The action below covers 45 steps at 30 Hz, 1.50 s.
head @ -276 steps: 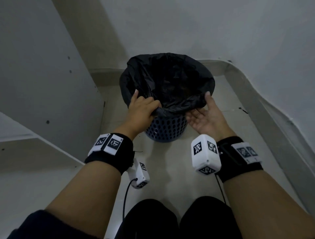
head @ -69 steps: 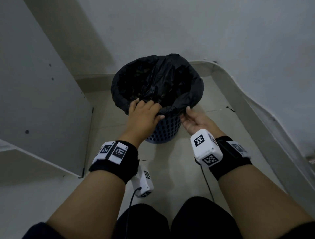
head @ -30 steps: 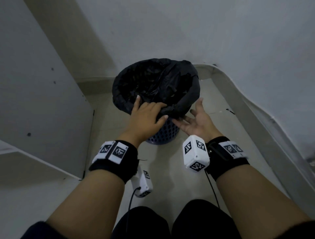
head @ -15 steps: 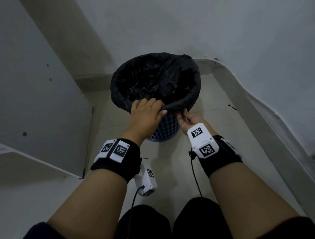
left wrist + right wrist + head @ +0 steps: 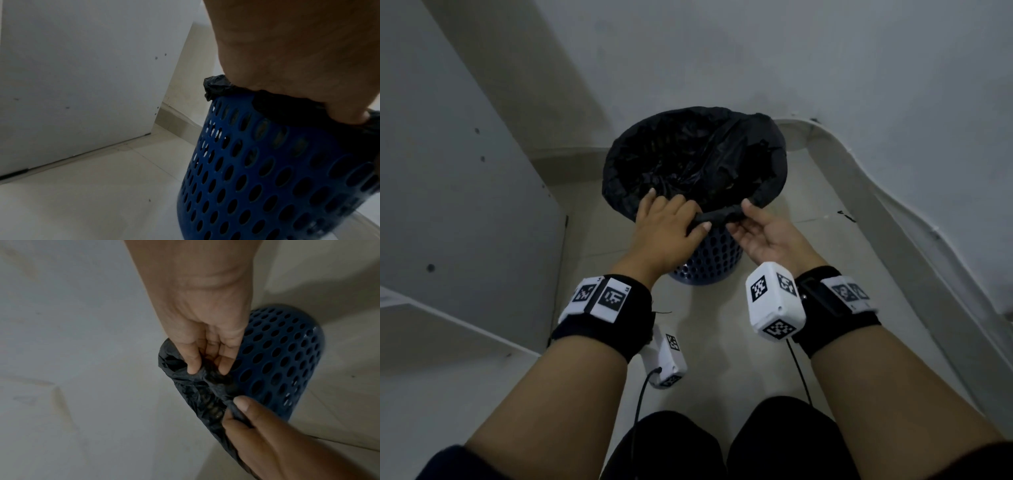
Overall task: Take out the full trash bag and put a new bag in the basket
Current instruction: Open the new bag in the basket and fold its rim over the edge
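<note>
A black trash bag lines a blue perforated basket on the floor ahead of me. Its near edge is bunched into a roll off the basket's front rim. My left hand lies over that roll, fingers curled round it and thumb beneath. My right hand, palm up, pinches the same roll just to the right. In the right wrist view the right hand nips a fold of the bag beside the basket, with the left hand gripping below. The left wrist view shows the left hand pressed on the bag's rim above the basket.
A white cabinet panel stands close on the left. A raised curb curves along the right below the wall. Pale floor tiles lie between the basket and my knees.
My right hand opened beside the basket, closed on the bag's near rim, and has now turned palm up while pinching it. The left hand kept its hold on the rim.
</note>
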Tool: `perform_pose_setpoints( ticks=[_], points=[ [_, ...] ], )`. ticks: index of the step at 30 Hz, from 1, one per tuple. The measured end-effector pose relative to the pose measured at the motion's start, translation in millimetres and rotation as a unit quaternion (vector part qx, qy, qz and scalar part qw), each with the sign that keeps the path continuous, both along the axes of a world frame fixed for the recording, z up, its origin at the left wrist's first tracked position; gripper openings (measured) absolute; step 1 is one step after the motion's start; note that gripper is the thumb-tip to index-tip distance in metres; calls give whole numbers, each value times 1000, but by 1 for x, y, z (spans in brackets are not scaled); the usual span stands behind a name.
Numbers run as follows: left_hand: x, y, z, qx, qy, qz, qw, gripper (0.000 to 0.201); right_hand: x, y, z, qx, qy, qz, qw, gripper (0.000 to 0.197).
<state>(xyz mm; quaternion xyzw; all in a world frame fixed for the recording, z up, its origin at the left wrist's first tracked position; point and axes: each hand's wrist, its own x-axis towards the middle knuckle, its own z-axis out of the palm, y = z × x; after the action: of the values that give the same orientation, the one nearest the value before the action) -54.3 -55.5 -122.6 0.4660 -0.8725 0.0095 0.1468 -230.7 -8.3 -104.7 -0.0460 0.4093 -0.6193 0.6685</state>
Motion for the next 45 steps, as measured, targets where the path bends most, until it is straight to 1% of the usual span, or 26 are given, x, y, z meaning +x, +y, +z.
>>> perform_pose_setpoints(
  ticks=[2,4,5,7,9,10,11,13,14,16,18,19,21,23,27,30,33,34,36,39,41,43,45],
  points=[
    [7,-4,3,23,5,17,1000,68,8,3,-3,-17,-11,3,1000,7],
    [12,-5,6,-1,13,7,1000,70,16,6,-7,-24,1,17,1000,6],
    [13,-4,6,-27,19,-14,999,65,21,6,-9,-21,29,31,999,5],
    [13,-3,1,-66,21,-61,996,53,27,6,-13,-17,114,75,991,4],
    [10,0,-3,-61,14,-78,995,40,28,7,-13,-7,170,118,978,5],
    [9,1,-4,-57,14,-71,996,35,25,7,-13,3,179,131,975,10],
    [8,3,-5,-55,15,-61,996,36,20,8,-12,8,170,127,977,17],
    [7,4,-5,-63,15,-47,997,39,10,7,-8,-4,109,75,991,30],
    [7,4,-5,-69,16,-43,997,38,5,6,-7,-19,76,41,996,29],
    [5,2,-6,-79,14,-43,996,31,1,2,-3,-42,20,-12,999,20],
    [4,1,-6,-75,11,-42,996,25,0,-2,1,-42,-14,-33,998,10],
    [3,0,-6,-72,11,-39,997,23,0,-3,1,-40,-30,-33,998,9],
    [3,1,-6,-70,13,-33,997,23,1,-2,-3,-26,-72,-46,996,14],
    [5,1,-6,-66,14,-33,997,23,3,-1,-12,-7,-110,-78,991,16],
    [7,0,-6,-64,11,-38,997,22,12,1,-18,26,-156,-114,981,19],
    [6,0,-3,-51,11,-37,998,22,13,-3,-9,51,-149,-109,981,21],
    [5,1,-2,-46,12,-37,998,22,7,-3,-4,61,-83,-54,993,20],
    [4,2,-1,-46,11,-36,998,23,5,-2,-4,61,-64,-48,995,20],
    [3,3,-1,-42,10,-30,999,23,3,0,-3,43,-44,-51,997,21],
    [2,4,0,-33,10,-25,999,22,10,5,0,4,-19,-17,1000,22],
    [4,3,1,-29,5,-30,999,28,13,4,0,-8,-5,-9,1000,13],
    [9,1,3,-12,0,-34,999,49,14,6,0,-18,8,0,1000,9],
    [15,-2,6,12,-11,-26,1000,71,15,8,-2,-21,25,17,999,10]
  ],
)
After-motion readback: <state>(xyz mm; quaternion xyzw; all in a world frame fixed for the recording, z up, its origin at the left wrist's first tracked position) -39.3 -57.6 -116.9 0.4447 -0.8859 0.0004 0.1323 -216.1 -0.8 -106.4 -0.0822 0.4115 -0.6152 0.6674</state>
